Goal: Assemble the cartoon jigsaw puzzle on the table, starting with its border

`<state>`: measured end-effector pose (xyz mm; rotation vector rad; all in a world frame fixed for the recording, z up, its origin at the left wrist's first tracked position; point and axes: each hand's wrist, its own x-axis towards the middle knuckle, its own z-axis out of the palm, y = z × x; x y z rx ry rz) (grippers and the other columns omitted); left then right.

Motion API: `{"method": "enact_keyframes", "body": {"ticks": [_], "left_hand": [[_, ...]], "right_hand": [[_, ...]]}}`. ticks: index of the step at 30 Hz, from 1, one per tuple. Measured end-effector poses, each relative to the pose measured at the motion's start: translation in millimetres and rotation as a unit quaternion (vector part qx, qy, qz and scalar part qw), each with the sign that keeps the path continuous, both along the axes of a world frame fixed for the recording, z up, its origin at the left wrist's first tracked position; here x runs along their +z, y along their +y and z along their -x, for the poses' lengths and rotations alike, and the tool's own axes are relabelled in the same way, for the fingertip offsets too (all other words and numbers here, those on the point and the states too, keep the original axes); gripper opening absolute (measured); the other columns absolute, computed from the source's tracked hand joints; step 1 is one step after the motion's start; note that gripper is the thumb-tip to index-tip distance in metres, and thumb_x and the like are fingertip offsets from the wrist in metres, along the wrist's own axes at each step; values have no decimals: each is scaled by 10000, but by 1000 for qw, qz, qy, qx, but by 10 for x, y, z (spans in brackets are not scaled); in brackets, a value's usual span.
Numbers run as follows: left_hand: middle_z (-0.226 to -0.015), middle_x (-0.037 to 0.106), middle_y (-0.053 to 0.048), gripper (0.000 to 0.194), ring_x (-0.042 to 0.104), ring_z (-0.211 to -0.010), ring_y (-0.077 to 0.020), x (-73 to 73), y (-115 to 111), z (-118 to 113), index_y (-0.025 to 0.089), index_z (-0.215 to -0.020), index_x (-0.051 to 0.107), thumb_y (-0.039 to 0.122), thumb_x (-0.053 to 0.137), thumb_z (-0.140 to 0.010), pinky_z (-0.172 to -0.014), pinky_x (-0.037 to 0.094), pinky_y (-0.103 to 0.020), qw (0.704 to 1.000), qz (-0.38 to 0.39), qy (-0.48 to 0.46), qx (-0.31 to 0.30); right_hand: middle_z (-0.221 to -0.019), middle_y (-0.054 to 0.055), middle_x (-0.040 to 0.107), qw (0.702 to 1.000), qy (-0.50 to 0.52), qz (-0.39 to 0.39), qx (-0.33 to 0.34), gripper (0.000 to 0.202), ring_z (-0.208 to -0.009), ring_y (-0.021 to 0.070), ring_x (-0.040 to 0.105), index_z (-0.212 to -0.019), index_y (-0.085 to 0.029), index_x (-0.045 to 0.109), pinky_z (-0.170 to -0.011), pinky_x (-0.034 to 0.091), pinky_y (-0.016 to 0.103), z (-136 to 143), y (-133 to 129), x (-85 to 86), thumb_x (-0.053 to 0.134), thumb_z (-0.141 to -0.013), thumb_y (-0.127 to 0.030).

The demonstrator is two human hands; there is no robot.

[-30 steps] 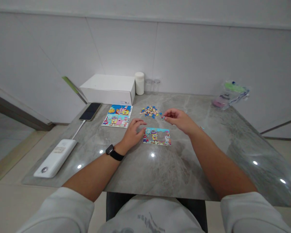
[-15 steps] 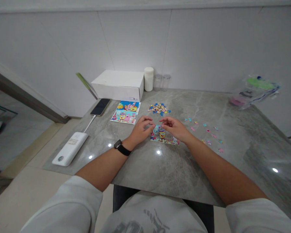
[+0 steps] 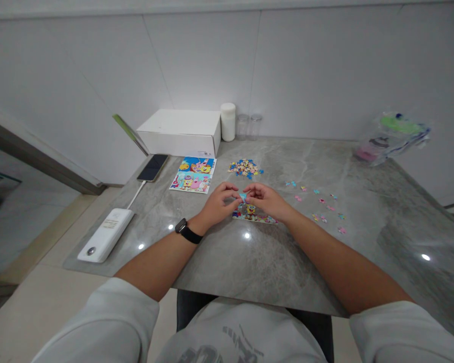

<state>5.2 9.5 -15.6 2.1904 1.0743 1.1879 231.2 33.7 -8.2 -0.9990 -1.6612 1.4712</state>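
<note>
A partly joined jigsaw puzzle (image 3: 251, 213) with a yellow cartoon figure lies flat on the table, its upper part covered by my hands. Over its top edge, a light blue puzzle piece (image 3: 243, 196) shows between my fingertips. My left hand (image 3: 222, 204), with a black watch on the wrist, pinches it from the left. From the right, my right hand (image 3: 267, 199) pinches the same spot with thumb and forefinger. Whether it is one piece or several joined is too small to tell. Several loose pieces (image 3: 321, 201) lie scattered to the right.
A heap of pieces (image 3: 245, 168) sits beyond my hands, beside a printed picture sheet (image 3: 192, 175). Farther left are a phone (image 3: 153, 167) cabled to a white power bank (image 3: 106, 235). A white box (image 3: 179, 132), white bottle (image 3: 228, 122) and plastic bag (image 3: 391, 138) stand toward the wall.
My fingertips have drawn closer together, and the light blue piece now shows between them. My right hand has shifted slightly left, covering more of the puzzle. The whole view has turned slightly.
</note>
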Motion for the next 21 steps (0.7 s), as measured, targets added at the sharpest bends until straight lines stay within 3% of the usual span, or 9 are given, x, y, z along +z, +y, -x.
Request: {"method": "enact_keyframes", "body": {"ticks": [6,12,21], "left_hand": [[-1187,673,-88,134,659,-1158,-227,3,2,10,221,-901,742,315,699,-986,-1079,539,-439,1000,21,-8,15],[-1177,672,-79,155,658,-1151,-218,-5,17,21,222,-901,750,340,704,-989,-1087,531,-427,998,35,-33,25],[-1160,669,-83,145,665,-1137,-226,-9,9,5,216,-875,772,316,726,-969,-1066,536,-419,999,36,-34,12]], "right_hand": [[-893,-2,700,1000,-7,-7,-6,416,-768,170,641,-1089,-258,692,-701,528,312,8,-32,35,862,-764,-454],[-898,0,715,1000,1,14,14,440,-756,158,649,-1089,-244,678,-690,530,295,29,-56,29,884,-718,-358],[-861,-13,689,999,33,2,-35,328,-794,157,638,-1004,-231,686,-754,507,301,33,-24,14,828,-727,-336]]}}
